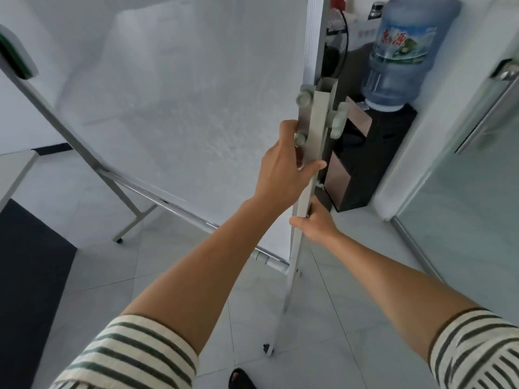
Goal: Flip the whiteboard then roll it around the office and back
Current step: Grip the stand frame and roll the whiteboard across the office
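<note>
The whiteboard (182, 102) fills the middle of the view, its white panel facing me on a grey metal stand with castors. My left hand (286, 167) is wrapped around the stand's right upright post (316, 141), just below the plastic clamp knobs (304, 98). My right hand (316, 223) grips the same post lower down. The left leg of the stand (132, 217) reaches the floor at left. An eraser (15, 61) clings at the far left edge.
A water dispenser (373, 164) with a blue bottle (404, 51) stands right behind the post. A glass door (483, 169) with a metal handle is at right. A dark mat (25, 276) lies on the tiled floor at left. My sandalled foot (240, 379) shows below.
</note>
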`<state>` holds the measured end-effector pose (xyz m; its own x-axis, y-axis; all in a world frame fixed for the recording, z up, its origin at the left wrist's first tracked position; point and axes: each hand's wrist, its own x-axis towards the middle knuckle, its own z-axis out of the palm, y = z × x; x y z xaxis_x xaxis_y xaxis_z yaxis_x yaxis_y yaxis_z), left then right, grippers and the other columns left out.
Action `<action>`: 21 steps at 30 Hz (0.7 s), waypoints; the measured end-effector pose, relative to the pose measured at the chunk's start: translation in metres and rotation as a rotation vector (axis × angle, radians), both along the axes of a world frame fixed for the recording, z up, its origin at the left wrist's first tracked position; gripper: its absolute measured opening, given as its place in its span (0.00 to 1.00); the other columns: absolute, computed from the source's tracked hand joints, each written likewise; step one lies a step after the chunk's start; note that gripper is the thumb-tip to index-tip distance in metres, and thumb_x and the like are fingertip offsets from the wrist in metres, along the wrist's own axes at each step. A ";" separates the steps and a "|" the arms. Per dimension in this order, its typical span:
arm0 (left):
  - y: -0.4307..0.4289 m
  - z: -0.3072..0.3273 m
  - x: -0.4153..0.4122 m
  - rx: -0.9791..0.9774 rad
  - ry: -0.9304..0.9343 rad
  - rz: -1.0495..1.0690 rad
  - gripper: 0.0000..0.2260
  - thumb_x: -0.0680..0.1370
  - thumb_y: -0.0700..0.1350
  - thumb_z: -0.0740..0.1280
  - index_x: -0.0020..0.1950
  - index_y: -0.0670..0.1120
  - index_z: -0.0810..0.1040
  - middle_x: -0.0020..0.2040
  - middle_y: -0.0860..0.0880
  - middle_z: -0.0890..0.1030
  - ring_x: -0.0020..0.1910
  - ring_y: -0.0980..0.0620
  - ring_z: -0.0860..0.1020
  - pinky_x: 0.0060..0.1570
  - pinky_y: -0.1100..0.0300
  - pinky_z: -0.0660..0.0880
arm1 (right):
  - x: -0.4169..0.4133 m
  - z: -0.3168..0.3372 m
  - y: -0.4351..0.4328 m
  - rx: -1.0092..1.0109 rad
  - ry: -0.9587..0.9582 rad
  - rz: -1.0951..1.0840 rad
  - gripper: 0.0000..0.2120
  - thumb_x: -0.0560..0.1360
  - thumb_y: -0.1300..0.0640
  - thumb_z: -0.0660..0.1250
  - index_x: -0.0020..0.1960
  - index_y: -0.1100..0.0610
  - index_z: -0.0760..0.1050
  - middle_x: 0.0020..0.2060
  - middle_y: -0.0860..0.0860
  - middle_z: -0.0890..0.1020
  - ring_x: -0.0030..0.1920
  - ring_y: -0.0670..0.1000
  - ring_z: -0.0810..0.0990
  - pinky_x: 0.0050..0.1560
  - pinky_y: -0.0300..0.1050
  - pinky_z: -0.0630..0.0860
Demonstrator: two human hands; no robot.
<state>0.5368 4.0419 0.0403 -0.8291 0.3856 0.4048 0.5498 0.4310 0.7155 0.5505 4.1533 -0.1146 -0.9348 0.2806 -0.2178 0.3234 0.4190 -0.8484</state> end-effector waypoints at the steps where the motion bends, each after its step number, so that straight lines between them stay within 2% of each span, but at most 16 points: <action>1: 0.008 0.000 0.011 0.000 -0.002 -0.018 0.25 0.72 0.46 0.72 0.62 0.44 0.62 0.48 0.46 0.79 0.43 0.46 0.80 0.42 0.56 0.78 | 0.014 0.001 0.007 0.000 -0.013 -0.017 0.23 0.66 0.54 0.71 0.59 0.54 0.70 0.50 0.52 0.80 0.49 0.54 0.79 0.53 0.56 0.78; 4: 0.030 -0.001 0.042 -0.012 0.005 -0.073 0.25 0.72 0.47 0.72 0.61 0.44 0.62 0.47 0.47 0.78 0.43 0.46 0.80 0.41 0.57 0.77 | 0.052 0.001 0.030 0.011 -0.033 -0.066 0.26 0.65 0.52 0.70 0.61 0.51 0.69 0.51 0.52 0.80 0.49 0.53 0.79 0.53 0.57 0.79; 6: 0.044 -0.004 0.062 -0.006 0.023 -0.108 0.25 0.72 0.48 0.72 0.61 0.44 0.62 0.49 0.45 0.80 0.44 0.44 0.80 0.43 0.53 0.79 | 0.076 -0.001 0.040 0.013 -0.028 -0.122 0.26 0.65 0.52 0.70 0.61 0.51 0.69 0.51 0.52 0.80 0.50 0.53 0.79 0.54 0.57 0.78; 11: 0.070 -0.009 0.108 0.009 0.060 -0.235 0.23 0.73 0.47 0.71 0.61 0.44 0.62 0.50 0.43 0.79 0.43 0.41 0.79 0.42 0.51 0.77 | 0.132 -0.007 0.055 -0.014 -0.005 -0.317 0.26 0.69 0.51 0.71 0.65 0.48 0.69 0.54 0.49 0.82 0.52 0.52 0.80 0.54 0.53 0.78; 13: 0.078 -0.008 0.126 0.000 0.066 -0.308 0.22 0.73 0.45 0.70 0.60 0.44 0.62 0.49 0.43 0.78 0.41 0.41 0.78 0.41 0.49 0.77 | 0.154 -0.007 0.063 -0.022 -0.015 -0.396 0.22 0.70 0.53 0.71 0.63 0.49 0.72 0.51 0.50 0.82 0.51 0.52 0.81 0.51 0.52 0.79; 16: 0.088 -0.006 0.155 -0.007 0.075 -0.399 0.20 0.74 0.42 0.68 0.60 0.43 0.62 0.46 0.42 0.79 0.40 0.39 0.77 0.40 0.47 0.77 | 0.191 -0.007 0.074 -0.029 0.007 -0.485 0.20 0.70 0.57 0.70 0.62 0.54 0.75 0.48 0.51 0.83 0.48 0.52 0.81 0.41 0.42 0.74; 18: 0.093 -0.005 0.180 -0.006 0.084 -0.453 0.18 0.74 0.41 0.67 0.59 0.43 0.62 0.45 0.42 0.79 0.38 0.39 0.77 0.38 0.48 0.77 | 0.221 -0.007 0.077 -0.026 -0.008 -0.544 0.16 0.70 0.58 0.70 0.57 0.56 0.76 0.44 0.51 0.82 0.44 0.51 0.80 0.39 0.41 0.72; 21: 0.100 -0.004 0.221 -0.021 0.116 -0.530 0.16 0.75 0.40 0.66 0.59 0.42 0.63 0.42 0.45 0.75 0.36 0.39 0.75 0.35 0.49 0.75 | 0.268 -0.006 0.079 -0.022 -0.013 -0.663 0.07 0.65 0.57 0.71 0.42 0.57 0.75 0.38 0.54 0.78 0.37 0.50 0.75 0.41 0.45 0.72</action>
